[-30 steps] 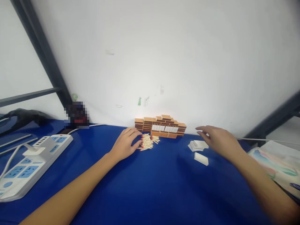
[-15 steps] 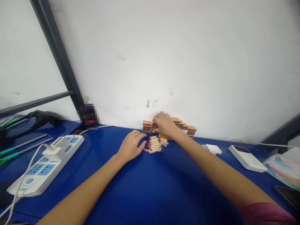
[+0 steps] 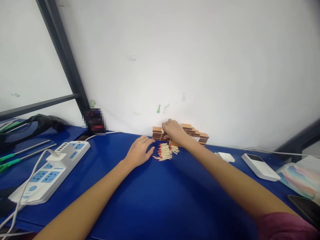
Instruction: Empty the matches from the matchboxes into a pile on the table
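Stacked matchboxes with orange tops and dark sides stand in a row against the wall, some piles higher than others. My right hand reaches over the left part of the row, thumb and fingers closed about a matchbox on a pile there; the hand hides much of it. A heap of loose red-tipped matches lies in front of the boxes, with a smaller bunch at its right. Just left of the heap, my left hand rests on the blue tabletop, open, thumb apart from the fingers, holding nothing.
A white power strip with a plugged-in adapter and cable lies at left, near green-handled screwdrivers. To the right are a white charger, a white device with a dark screen, a pastel packet and a phone.
My right hand has shifted very slightly left at the matchbox pile. My left hand stays beside the matches. The whole view has moved a little.
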